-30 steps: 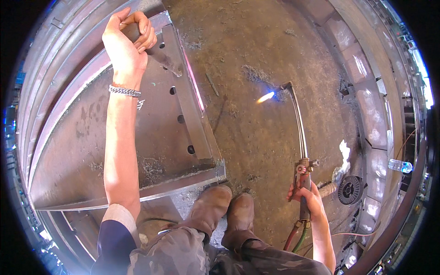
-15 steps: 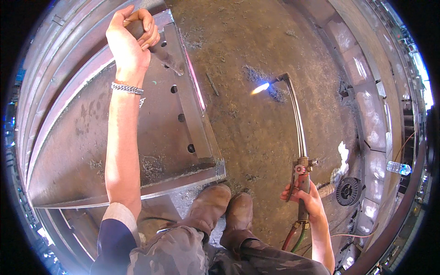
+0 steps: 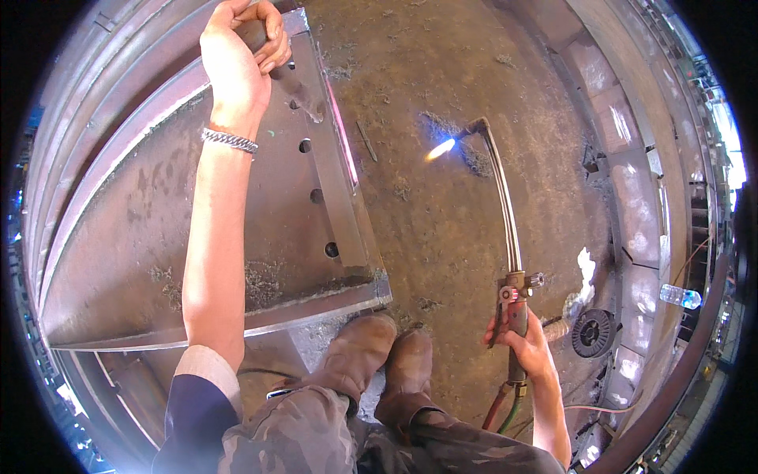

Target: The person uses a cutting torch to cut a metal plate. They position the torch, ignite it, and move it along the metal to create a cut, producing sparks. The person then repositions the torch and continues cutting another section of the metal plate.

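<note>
My right hand [image 3: 527,345] is wrapped round the handle of a gas cutting torch [image 3: 502,205] at lower right. A blue flame with a yellow tip [image 3: 440,149] burns at its bent head, over the bare metal floor. My left hand [image 3: 251,47], wearing a chain bracelet [image 3: 230,141] at the wrist, is closed round a dark, thick rod-like tool [image 3: 300,93]. The tool's lower end slants over a steel piece [image 3: 150,213] with a row of round holes along its strip. What kind of tool it is cannot be made out. A reddish-pink glow runs along the piece's edge.
My boots [image 3: 365,347] stand by the steel piece's near corner. Red and green hoses [image 3: 507,404] trail from the torch. To the right are a black spool [image 3: 593,332], a clear plastic bottle [image 3: 681,296] and a curved steel wall [image 3: 636,197]. Slag bits [image 3: 478,162] dot the floor.
My left hand and its tool appear slightly further up and right. The torch head and its flame have shifted a little left and up. Both hands keep their hold.
</note>
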Tool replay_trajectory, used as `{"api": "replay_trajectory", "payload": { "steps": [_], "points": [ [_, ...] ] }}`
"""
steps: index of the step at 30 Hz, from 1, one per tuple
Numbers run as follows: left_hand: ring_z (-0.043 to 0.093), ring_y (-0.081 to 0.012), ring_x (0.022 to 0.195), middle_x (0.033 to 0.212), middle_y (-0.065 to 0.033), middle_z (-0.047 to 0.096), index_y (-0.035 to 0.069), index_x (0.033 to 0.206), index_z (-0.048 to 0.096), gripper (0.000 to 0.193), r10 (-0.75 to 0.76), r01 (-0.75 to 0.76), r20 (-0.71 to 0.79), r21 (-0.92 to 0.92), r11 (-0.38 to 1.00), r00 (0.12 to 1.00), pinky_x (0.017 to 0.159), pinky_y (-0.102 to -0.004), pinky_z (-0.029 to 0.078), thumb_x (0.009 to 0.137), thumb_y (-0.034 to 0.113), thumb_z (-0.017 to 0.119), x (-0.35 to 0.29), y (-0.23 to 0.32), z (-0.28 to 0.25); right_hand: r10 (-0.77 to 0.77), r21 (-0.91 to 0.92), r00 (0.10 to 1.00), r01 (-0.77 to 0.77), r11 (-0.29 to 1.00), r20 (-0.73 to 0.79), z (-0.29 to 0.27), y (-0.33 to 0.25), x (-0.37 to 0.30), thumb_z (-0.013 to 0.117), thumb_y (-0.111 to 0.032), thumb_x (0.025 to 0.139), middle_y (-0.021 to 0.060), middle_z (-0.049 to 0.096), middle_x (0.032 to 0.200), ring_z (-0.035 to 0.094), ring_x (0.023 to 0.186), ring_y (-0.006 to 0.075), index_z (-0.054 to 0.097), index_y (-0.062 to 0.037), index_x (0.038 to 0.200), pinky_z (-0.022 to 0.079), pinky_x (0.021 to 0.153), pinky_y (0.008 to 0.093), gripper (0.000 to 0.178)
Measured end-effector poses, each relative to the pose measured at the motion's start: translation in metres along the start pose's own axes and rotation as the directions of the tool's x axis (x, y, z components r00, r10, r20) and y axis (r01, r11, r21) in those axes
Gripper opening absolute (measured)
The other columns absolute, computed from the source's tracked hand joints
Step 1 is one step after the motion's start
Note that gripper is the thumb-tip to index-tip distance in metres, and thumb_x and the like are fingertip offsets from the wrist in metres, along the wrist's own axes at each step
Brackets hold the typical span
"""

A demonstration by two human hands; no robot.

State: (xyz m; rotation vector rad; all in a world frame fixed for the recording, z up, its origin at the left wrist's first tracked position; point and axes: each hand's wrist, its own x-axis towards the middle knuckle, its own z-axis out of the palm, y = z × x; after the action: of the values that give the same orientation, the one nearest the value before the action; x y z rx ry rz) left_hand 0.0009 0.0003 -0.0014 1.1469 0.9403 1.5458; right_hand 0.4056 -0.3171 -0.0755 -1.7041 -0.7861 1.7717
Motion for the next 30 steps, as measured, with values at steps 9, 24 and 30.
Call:
{"api": "replay_trajectory", "payload": {
  "steps": [9,24,30],
  "points": [
    [0.049,-0.0162,0.055,0.055,-0.004,0.045,0.006,0.062,0.051,0.046,0.026,-0.011,-0.078,0.184,0.983,0.997,0.062,-0.0308,0.04,0.099,0.033,0.045,0.004,0.003,-0.008,-0.431,-0.666,0.9,0.281,0.691,-0.067,-0.028,-0.062,0.031,0.045,0.008,0.079,0.0065,0.063,0.089,0.064,0.079,0.0169,0.052,-0.0002,0.123,0.052,0.075,0.032,0.045],
    [0.068,-0.0228,0.07,0.071,-0.0138,0.069,-0.003,0.078,0.068,0.063,0.122,-0.015,-0.047,0.886,0.464,0.991,0.07,-0.0365,0.051,0.096,0.054,0.05,0.019,0.038,0.023,-0.192,-0.175,0.972,0.215,0.961,0.138,0.072,-0.127,0.061,0.052,0.008,0.082,0.0084,0.063,0.101,0.065,0.089,0.0169,0.049,0.0009,0.127,0.054,0.083,0.0324,0.046],
    [0.069,-0.0266,0.07,0.068,-0.0171,0.068,-0.003,0.076,0.069,0.062,0.043,0.104,-0.131,0.912,0.396,0.99,0.071,-0.0386,0.052,0.096,0.052,0.049,0.021,0.039,0.023,-0.023,-0.105,0.998,0.029,0.994,0.054,0.057,-0.14,0.051,0.058,-0.002,0.078,0.0138,0.064,0.093,0.067,0.084,0.0248,0.053,0.0013,0.11,0.054,0.083,0.0423,0.033]
  ]
}}
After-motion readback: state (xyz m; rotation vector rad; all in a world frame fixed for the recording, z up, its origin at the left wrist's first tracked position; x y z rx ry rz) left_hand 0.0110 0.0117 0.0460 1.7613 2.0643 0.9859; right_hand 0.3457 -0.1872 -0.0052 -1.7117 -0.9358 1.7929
